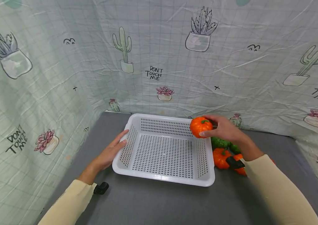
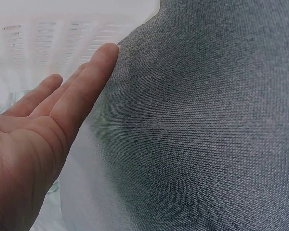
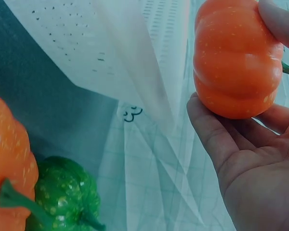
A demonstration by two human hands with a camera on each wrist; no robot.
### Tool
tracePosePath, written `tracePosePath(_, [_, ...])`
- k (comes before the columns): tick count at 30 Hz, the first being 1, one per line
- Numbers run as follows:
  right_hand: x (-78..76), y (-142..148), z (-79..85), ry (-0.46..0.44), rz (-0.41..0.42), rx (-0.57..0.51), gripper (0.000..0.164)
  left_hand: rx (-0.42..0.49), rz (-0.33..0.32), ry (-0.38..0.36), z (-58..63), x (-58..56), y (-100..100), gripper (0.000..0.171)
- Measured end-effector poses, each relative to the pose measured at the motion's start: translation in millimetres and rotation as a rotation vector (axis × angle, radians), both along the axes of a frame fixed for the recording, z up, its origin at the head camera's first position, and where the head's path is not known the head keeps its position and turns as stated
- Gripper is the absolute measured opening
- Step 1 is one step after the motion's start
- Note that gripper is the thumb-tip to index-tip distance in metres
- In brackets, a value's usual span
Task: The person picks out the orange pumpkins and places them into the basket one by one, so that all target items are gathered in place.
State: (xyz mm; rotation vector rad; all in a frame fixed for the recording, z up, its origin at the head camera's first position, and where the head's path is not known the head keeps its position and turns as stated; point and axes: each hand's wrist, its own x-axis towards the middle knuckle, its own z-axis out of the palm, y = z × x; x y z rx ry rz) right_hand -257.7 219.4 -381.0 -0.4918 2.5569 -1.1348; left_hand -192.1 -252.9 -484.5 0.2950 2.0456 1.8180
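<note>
A white perforated plastic basket [image 1: 163, 179] rests on a grey cloth-covered table, with nothing inside it. My left hand [image 1: 113, 150] is at the basket's left wall, fingers extended along its outside; the left wrist view shows those fingers [image 2: 86, 89] straight against the white side. Over the basket's right rim, near the back corner, my right hand [image 1: 222, 127] holds a small orange pumpkin [image 1: 199, 127] with a green stem. In the right wrist view, thumb and fingers grip that pumpkin [image 3: 238, 62] from opposite sides, above the table.
Right of the basket, partly under my right forearm, lie more orange pumpkins [image 1: 221, 158] and green pumpkins [image 1: 219, 143]. A cactus-print curtain [image 1: 173, 62] hangs behind the table and along both sides. Dark wrist devices [image 1: 101, 188] stick out from both sleeves.
</note>
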Motion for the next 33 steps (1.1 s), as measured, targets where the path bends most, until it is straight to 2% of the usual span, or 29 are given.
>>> tracePosePath(16, [-6.2, -29, -1.3, -0.018, 0.043, -0.013, 0.083, -0.054, 0.033, -0.003, 0.0, 0.2, 1, 0.061])
tracePosePath(33, [-6.4, -55, -6.9, 0.006, 0.104, -0.015, 0.080, -0.022, 0.023, -0.006, -0.8, -0.3, 0, 0.061])
